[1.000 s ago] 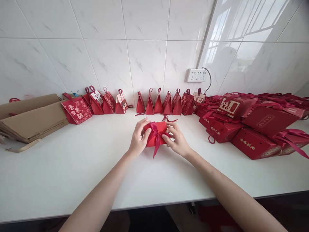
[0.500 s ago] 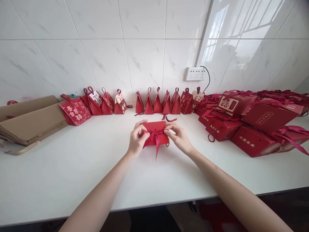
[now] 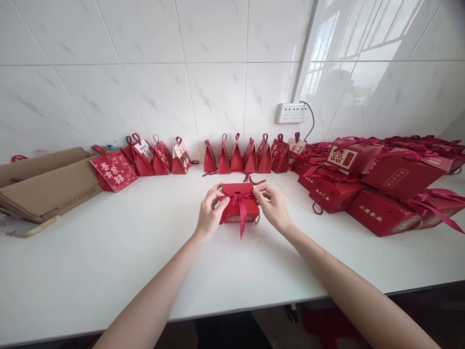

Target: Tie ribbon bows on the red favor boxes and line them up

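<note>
A small red gift box (image 3: 242,207) with a red ribbon bow (image 3: 237,201) stands on the white counter (image 3: 145,252) in the middle. My left hand (image 3: 210,212) pinches the bow's left loop with curled fingers. On the other side, my right hand (image 3: 271,207) pinches the right loop. A ribbon tail hangs down the front of the box.
A row of small red triangular favour bags (image 3: 236,157) lines the tiled wall. Brown cardboard sheets (image 3: 47,186) lie at the left, with a larger red bag (image 3: 114,169) beside them. Several bigger red ribboned boxes (image 3: 381,179) are piled at the right. A wall socket (image 3: 291,112) sits above.
The box has been tipped from lying tilted toward me to standing more upright. Both hands moved from its sides to the bow loops and pulled them outward.
</note>
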Tool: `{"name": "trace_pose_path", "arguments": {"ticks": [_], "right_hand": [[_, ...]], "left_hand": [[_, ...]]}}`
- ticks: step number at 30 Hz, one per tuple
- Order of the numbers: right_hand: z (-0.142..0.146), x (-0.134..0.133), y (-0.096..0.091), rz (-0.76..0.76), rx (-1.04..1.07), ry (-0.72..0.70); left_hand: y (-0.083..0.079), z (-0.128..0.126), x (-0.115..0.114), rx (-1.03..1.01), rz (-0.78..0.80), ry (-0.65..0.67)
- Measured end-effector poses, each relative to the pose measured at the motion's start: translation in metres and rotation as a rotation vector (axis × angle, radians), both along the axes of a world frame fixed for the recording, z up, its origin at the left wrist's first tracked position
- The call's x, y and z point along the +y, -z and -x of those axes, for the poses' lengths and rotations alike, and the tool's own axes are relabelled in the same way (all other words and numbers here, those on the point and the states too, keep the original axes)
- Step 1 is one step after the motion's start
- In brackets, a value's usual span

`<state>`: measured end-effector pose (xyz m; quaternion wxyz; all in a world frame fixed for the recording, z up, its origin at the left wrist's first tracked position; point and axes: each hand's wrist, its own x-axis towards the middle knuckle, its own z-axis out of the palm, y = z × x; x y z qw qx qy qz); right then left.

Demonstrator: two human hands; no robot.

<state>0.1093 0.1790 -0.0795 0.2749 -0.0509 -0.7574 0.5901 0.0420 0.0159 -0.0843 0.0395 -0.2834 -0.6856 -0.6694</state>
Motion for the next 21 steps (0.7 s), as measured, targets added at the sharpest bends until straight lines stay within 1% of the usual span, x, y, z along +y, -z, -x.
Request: {"name": "trace_pose_path", "arguments": {"ticks": [2, 4, 6, 9, 11, 13, 15, 17, 19, 21], "right_hand": [[-0.001, 0.0012, -0.0006, 0.01, 0.023, -0.017], [-0.0025, 0.002, -0.0014, 0.014, 0.033, -0.047], [-0.004, 0.0019, -0.0027, -0.034, 0.02, -0.06], [-0.005, 0.0005, -0.0044, -0.124, -0.015, -0.039], [-0.0043, 0.0001, -0.0042, -0.13, -0.023, -0.039], [-0.0028, 0.0008, -0.0027, -0.117, -0.024, -0.058], [-0.001, 0.0021, -0.0009, -0.065, -0.03, -0.091], [0.0001, 0.0031, -0.0001, 0.044, -0.043, -0.142], [0.0003, 0.0035, -0.0011, 0.165, -0.05, -0.201], [-0.0004, 0.0034, -0.0036, 0.245, -0.048, -0.241]], "left_hand": [[0.0014, -0.0004, -0.0001, -0.011, -0.025, 0.025], [0.0024, -0.0015, -0.0003, -0.003, -0.04, 0.019], [0.003, -0.0028, -0.0007, 0.015, -0.037, 0.007], [0.0043, -0.0035, -0.001, 0.046, -0.017, -0.007], [0.0059, -0.0028, -0.0008, 0.069, 0.001, -0.018], [0.0079, -0.0014, -0.0001, 0.089, -0.002, -0.001], [0.0095, 0.0001, 0.0004, 0.088, -0.024, 0.048], [0.0097, 0.0012, 0.0004, 0.068, -0.042, 0.109], [0.0085, 0.0015, -0.0005, 0.044, -0.027, 0.164], [0.0067, 0.001, -0.0017, 0.038, 0.012, 0.231]]}}
